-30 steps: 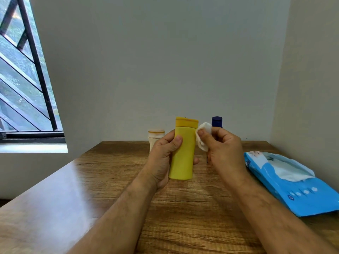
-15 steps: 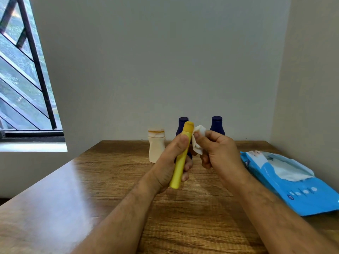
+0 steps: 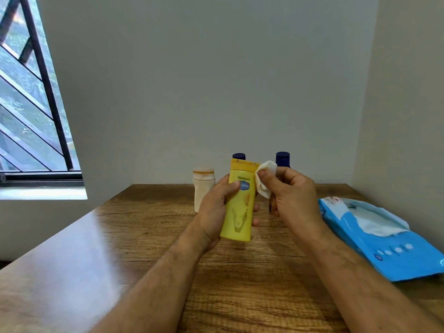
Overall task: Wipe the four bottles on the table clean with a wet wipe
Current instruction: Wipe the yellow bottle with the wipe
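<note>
My left hand (image 3: 213, 210) holds a flat yellow bottle (image 3: 239, 210) upright above the table, its labelled front facing me. My right hand (image 3: 290, 198) pinches a folded white wet wipe (image 3: 265, 179) against the bottle's upper right edge, near the cap. Behind them, on the table by the wall, stand a cream bottle (image 3: 203, 188) and two dark blue bottles (image 3: 239, 156) (image 3: 282, 159), of which only the caps show above my hands.
A blue pack of wet wipes (image 3: 389, 251) lies open at the right side of the wooden table (image 3: 134, 260), a white wipe sticking out of it. Walls close the table at the back and right. A barred window is at the left.
My left hand has turned the yellow bottle from its narrow edge round to its labelled front. The right hand with the wipe has stayed at the bottle's upper right.
</note>
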Action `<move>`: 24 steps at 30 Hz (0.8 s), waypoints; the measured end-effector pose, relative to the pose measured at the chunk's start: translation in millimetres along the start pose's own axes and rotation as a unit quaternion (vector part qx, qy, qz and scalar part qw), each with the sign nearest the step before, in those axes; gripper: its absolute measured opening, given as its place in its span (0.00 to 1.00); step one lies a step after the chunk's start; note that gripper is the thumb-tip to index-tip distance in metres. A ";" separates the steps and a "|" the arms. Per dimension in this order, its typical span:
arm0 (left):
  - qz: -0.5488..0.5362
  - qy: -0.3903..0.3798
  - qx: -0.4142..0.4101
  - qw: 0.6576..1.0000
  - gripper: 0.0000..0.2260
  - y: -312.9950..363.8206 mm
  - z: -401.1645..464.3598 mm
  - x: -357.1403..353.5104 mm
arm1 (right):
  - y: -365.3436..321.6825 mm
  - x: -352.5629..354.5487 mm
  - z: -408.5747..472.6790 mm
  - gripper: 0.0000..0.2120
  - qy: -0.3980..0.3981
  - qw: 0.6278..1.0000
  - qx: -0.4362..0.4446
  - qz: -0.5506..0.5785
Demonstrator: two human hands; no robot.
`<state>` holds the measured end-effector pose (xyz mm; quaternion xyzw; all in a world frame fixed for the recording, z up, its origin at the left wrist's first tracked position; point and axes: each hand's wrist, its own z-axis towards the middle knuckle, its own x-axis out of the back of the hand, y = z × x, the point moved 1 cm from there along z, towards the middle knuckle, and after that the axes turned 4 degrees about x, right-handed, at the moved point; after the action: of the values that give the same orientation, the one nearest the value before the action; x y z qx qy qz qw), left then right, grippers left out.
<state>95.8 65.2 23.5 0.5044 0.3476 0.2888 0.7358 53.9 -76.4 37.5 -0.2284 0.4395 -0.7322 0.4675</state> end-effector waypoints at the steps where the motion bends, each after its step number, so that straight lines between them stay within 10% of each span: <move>1: -0.002 0.009 -0.004 1.000 0.12 0.2 -0.1 0.0 | -0.5 0.4 0.0 0.12 0.005 1.000 -0.005 0.002; 9: -0.024 0.034 -0.057 0.997 0.10 8.9 -1.2 -1.2 | -8.7 -0.2 -5.8 0.08 -0.050 0.995 -0.036 0.072; 24: 0.042 0.010 -0.068 0.997 0.17 14.5 -5.0 8.0 | -6.9 4.7 -4.9 0.10 0.019 0.981 0.124 -0.148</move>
<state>95.4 78.8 34.2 0.4643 0.3131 0.3472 0.7522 44.7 -77.2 40.5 -0.2172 0.3153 -0.8462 0.3707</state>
